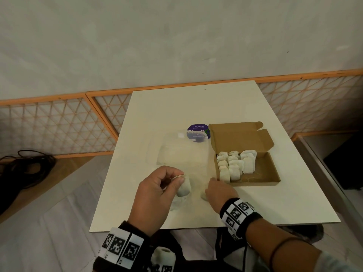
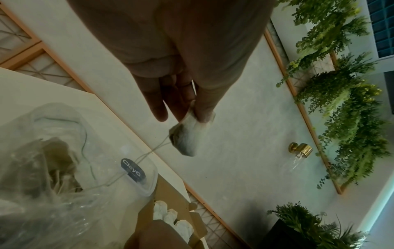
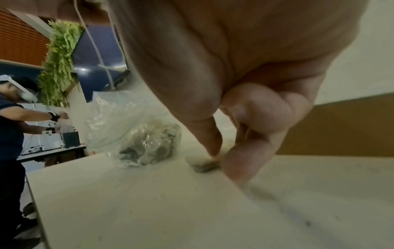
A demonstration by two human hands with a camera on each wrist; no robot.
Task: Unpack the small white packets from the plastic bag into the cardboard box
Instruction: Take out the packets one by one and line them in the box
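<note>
My left hand [image 1: 179, 178] is lifted over the near end of the clear plastic bag [image 1: 182, 152] and pinches a small white packet [image 1: 183, 188] by its top. In the left wrist view the packet [image 2: 187, 134] hangs from the fingers, and its string trails down to the bag [image 2: 42, 168]. My right hand [image 1: 209, 191] is low on the table, left of the cardboard box [image 1: 269, 173]. Its finger and thumb close on another packet [image 3: 204, 166] lying on the table. Several packets [image 1: 233, 165] stand in rows in the box. More packets [image 3: 149, 144] remain in the bag.
The open box lid [image 1: 239, 138] stands up behind the box. A purple round sticker [image 1: 198, 128] lies beyond the bag. The white table [image 1: 176, 107] has an orange lattice rail [image 1: 59, 118] behind it. Black cables [image 1: 25, 167] lie on the floor at left. Another person [image 3: 12, 118] works far off.
</note>
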